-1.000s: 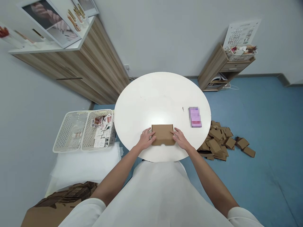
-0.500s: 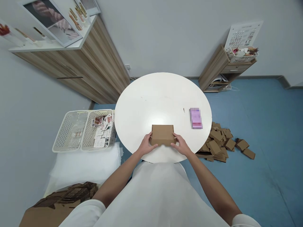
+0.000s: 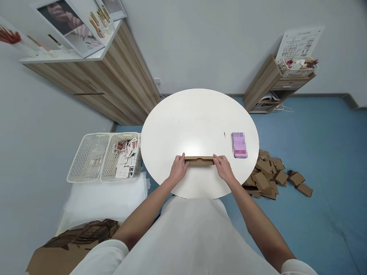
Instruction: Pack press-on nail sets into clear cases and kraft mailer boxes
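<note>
A small brown cardboard box [image 3: 200,162] is held above the near part of the round white table [image 3: 197,114], its narrow side facing me. My left hand [image 3: 178,168] grips its left end, fingers pressed against the cardboard. At the right end, my right hand [image 3: 223,167] holds the box between thumb and fingers. On the table's right side lies a purple item [image 3: 239,145], its surface pixelated.
White baskets [image 3: 104,180] stand at the left, one with printed cards. Below them are white sheets [image 3: 106,200] and flattened brown cardboard [image 3: 57,256]. Folded brown boxes [image 3: 266,175] are heaped on the floor at right. Wooden cabinets [image 3: 126,76] stand behind.
The box has been tilted, so its narrow side shows instead of its broad face. Both hands have shifted slightly up with it and still grip its ends. The view has moved a little.
</note>
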Action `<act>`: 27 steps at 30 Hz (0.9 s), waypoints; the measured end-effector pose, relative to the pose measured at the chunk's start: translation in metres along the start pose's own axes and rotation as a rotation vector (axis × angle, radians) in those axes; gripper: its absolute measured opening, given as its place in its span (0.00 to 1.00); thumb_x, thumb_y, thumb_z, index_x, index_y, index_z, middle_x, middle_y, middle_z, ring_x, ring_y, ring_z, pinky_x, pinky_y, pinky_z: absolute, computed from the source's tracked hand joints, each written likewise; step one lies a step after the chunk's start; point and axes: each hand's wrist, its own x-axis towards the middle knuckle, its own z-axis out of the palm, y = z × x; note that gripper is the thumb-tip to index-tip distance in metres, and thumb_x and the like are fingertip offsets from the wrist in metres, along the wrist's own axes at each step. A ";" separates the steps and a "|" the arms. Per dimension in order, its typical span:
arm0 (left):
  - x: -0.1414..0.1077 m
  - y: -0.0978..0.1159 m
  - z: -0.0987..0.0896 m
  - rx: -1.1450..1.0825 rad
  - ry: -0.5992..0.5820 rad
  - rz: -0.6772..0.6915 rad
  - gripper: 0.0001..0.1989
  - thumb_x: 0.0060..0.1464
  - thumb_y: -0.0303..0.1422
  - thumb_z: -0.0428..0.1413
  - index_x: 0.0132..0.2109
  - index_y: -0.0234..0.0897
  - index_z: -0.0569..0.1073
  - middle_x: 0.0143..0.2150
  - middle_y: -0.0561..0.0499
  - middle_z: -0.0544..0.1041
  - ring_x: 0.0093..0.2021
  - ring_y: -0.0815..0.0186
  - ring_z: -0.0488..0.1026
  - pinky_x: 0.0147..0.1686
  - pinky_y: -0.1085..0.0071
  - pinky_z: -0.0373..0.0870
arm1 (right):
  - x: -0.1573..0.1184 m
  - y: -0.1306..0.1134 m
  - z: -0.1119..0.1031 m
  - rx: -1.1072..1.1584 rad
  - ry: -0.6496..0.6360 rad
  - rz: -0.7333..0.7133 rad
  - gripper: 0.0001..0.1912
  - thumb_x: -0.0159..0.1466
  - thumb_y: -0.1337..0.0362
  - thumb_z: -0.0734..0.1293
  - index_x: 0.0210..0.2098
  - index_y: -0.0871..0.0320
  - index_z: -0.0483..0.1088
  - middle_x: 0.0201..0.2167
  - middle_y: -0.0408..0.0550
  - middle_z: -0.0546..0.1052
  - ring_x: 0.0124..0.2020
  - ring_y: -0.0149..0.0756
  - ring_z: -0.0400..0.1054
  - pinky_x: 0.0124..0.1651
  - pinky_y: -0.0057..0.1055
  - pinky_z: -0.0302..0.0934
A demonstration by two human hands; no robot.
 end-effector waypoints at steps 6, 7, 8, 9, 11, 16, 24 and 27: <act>0.001 0.005 -0.005 -0.005 0.059 0.038 0.23 0.54 0.37 0.47 0.57 0.38 0.58 0.32 0.49 0.65 0.33 0.64 0.64 0.35 0.66 0.64 | 0.003 -0.007 0.001 0.024 0.038 -0.018 0.26 0.60 0.45 0.52 0.47 0.51 0.67 0.34 0.48 0.71 0.39 0.41 0.64 0.46 0.40 0.57; 0.002 0.005 -0.005 -0.031 0.072 0.039 0.22 0.54 0.36 0.47 0.56 0.38 0.59 0.32 0.49 0.65 0.32 0.64 0.64 0.35 0.66 0.64 | 0.003 -0.008 0.001 0.033 0.051 -0.018 0.26 0.60 0.45 0.52 0.46 0.51 0.68 0.35 0.48 0.71 0.40 0.41 0.64 0.46 0.40 0.57; 0.003 0.005 -0.006 -0.062 0.081 0.036 0.21 0.54 0.36 0.47 0.55 0.39 0.60 0.32 0.50 0.66 0.32 0.65 0.64 0.35 0.67 0.64 | 0.004 -0.009 0.001 0.044 0.063 -0.019 0.25 0.59 0.45 0.52 0.45 0.51 0.68 0.36 0.49 0.72 0.40 0.41 0.64 0.46 0.40 0.57; 0.003 0.005 -0.006 -0.094 0.087 0.030 0.21 0.54 0.36 0.47 0.55 0.39 0.61 0.32 0.50 0.66 0.32 0.65 0.65 0.35 0.67 0.65 | 0.004 -0.010 0.002 0.054 0.073 -0.020 0.25 0.59 0.45 0.52 0.44 0.51 0.69 0.36 0.49 0.72 0.40 0.41 0.65 0.46 0.40 0.57; 0.004 0.005 -0.006 -0.148 0.085 0.009 0.20 0.54 0.37 0.47 0.54 0.39 0.62 0.32 0.51 0.67 0.32 0.66 0.65 0.35 0.68 0.65 | 0.005 -0.011 0.003 0.069 0.090 -0.022 0.25 0.59 0.45 0.53 0.42 0.51 0.70 0.36 0.49 0.73 0.39 0.41 0.65 0.45 0.40 0.58; 0.002 0.005 -0.009 -0.170 0.062 0.001 0.19 0.51 0.39 0.50 0.50 0.38 0.66 0.31 0.51 0.69 0.32 0.66 0.66 0.36 0.67 0.66 | 0.002 -0.011 0.003 0.066 0.093 -0.035 0.24 0.58 0.45 0.54 0.41 0.52 0.70 0.38 0.49 0.74 0.40 0.41 0.66 0.45 0.41 0.59; -0.005 0.011 -0.017 -0.220 0.030 -0.033 0.21 0.56 0.43 0.41 0.50 0.40 0.68 0.36 0.48 0.71 0.37 0.63 0.68 0.39 0.65 0.65 | -0.006 -0.006 0.005 0.204 0.106 0.077 0.21 0.56 0.47 0.59 0.40 0.53 0.71 0.41 0.49 0.74 0.42 0.42 0.66 0.47 0.42 0.60; -0.003 0.008 -0.016 -0.232 0.016 -0.025 0.19 0.56 0.42 0.41 0.49 0.42 0.69 0.36 0.49 0.71 0.37 0.63 0.68 0.40 0.65 0.65 | -0.007 -0.005 0.006 0.208 0.108 0.091 0.21 0.55 0.48 0.60 0.41 0.53 0.71 0.41 0.49 0.73 0.42 0.41 0.66 0.48 0.42 0.60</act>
